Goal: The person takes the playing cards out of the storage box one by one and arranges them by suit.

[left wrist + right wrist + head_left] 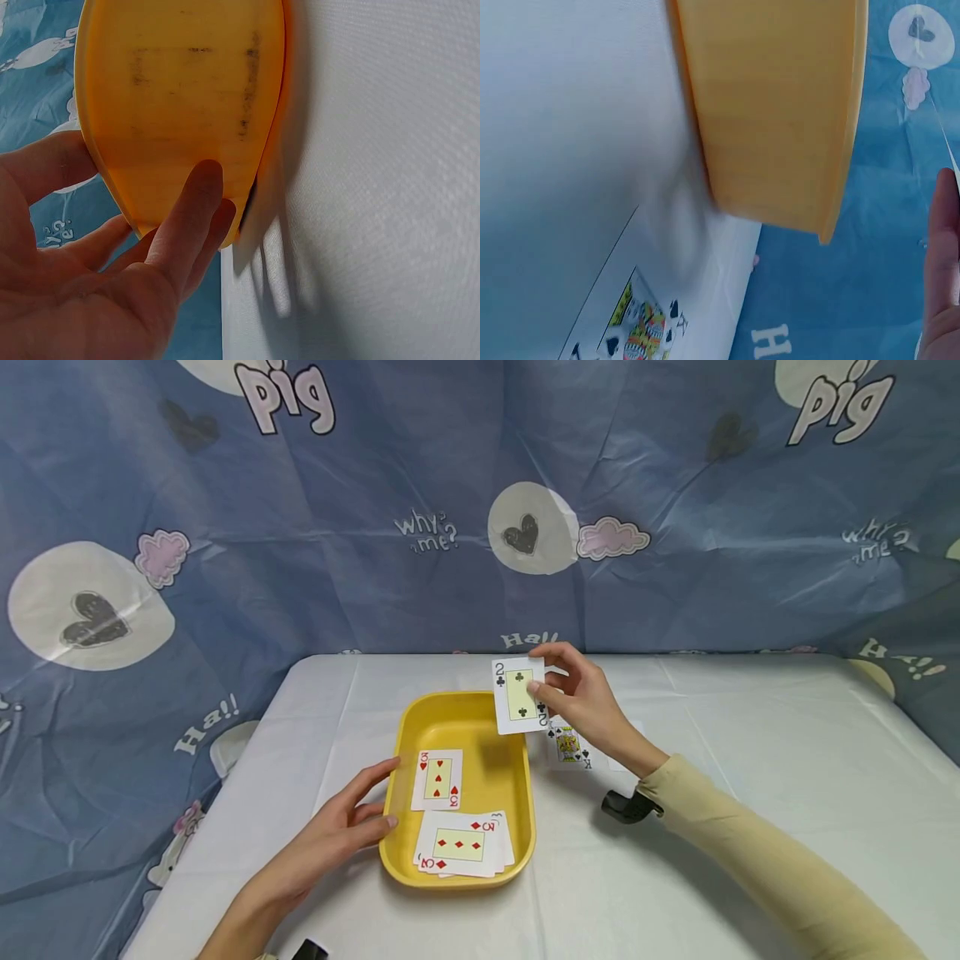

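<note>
**Beige sleeve point(757, 852) in the foreground, two of clubs point(519, 695) raised at the tray's corner**

Your two of clubs stands face toward you at the far right corner of the yellow plastic tray point(487, 777), above the rim. Your right hand point(581, 693) pinches it by its right side, thumb across the face and fingers behind. That looks a good hold: keep the pinch light, since a card this thin would likely bow, and keep your thumb clear of the corner index so it stays readable.

Below, inside the tray, the three of hearts point(437, 780) lies alone on the left, and the three of diamonds point(459, 844) tops a small, slightly fanned pile at the near end. A card lowered carelessly could nudge either.

Your left hand point(341, 822) is not clenched; its loosely extended fingers touch the tray's left side, which should be enough to steady it without tipping.

Outside the tray, a black-suited king point(567, 745) lies on the white-covered desk point(645, 893), partly under your right hand; mind your wrist there.
</note>
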`<state>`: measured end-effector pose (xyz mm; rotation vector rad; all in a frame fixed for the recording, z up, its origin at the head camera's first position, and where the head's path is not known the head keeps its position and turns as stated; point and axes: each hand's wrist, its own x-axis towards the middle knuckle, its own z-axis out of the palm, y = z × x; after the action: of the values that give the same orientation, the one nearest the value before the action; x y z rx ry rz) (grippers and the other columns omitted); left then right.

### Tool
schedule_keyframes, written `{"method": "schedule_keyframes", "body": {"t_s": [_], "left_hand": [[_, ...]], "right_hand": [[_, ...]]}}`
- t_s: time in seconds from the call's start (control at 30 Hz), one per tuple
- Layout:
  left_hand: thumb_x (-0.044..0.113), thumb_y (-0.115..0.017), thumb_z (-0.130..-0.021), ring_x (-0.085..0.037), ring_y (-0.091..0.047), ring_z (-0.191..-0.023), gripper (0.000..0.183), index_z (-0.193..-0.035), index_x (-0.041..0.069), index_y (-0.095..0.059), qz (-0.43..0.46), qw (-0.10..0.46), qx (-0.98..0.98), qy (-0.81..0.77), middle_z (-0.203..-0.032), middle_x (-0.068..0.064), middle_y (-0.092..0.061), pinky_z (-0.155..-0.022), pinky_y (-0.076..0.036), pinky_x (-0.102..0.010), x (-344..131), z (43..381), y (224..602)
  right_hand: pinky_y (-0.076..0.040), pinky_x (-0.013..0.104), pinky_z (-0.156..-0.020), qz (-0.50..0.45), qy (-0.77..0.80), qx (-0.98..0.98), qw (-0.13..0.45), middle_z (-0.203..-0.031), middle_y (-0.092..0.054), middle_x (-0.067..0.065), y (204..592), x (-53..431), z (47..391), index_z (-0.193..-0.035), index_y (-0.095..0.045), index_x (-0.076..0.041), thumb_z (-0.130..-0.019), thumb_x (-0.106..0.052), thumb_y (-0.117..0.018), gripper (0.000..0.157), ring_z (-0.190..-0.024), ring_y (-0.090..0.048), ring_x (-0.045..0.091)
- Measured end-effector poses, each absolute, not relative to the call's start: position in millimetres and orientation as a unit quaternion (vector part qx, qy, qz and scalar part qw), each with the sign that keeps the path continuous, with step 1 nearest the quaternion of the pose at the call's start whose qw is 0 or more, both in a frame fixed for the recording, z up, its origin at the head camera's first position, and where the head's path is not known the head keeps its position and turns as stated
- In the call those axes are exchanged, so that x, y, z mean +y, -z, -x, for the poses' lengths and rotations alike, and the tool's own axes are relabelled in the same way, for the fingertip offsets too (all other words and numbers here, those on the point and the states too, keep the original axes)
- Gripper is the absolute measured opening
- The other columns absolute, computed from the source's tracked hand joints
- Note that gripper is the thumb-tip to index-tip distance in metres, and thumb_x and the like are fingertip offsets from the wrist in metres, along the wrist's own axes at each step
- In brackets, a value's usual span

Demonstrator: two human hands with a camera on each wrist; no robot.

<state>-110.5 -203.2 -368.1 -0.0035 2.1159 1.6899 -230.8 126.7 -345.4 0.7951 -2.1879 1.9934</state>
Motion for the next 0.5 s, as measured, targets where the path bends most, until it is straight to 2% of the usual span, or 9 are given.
{"method": "schedule_keyframes", "body": {"t_s": [0.5], "left_hand": [[0.014, -0.065, -0.093, -0.025, -0.061, -0.111, 0.067, -0.15, 0.029, -0.034, 0.005, 0.216, 0.766, -0.606, -0.156, -0.009, -0.027, -0.091, -0.052, -0.04, -203, 112, 368]], "right_hand": [[-0.053, 0.028, -0.055, -0.241, -0.635, -0.73, 0.075, -0.108, -0.052, 0.013, 349, 164, 225, -0.13, -0.052, -0.004, -0.092, -0.001, -0.067, 0.041, -0.071, -0.052, 0.017]]}}
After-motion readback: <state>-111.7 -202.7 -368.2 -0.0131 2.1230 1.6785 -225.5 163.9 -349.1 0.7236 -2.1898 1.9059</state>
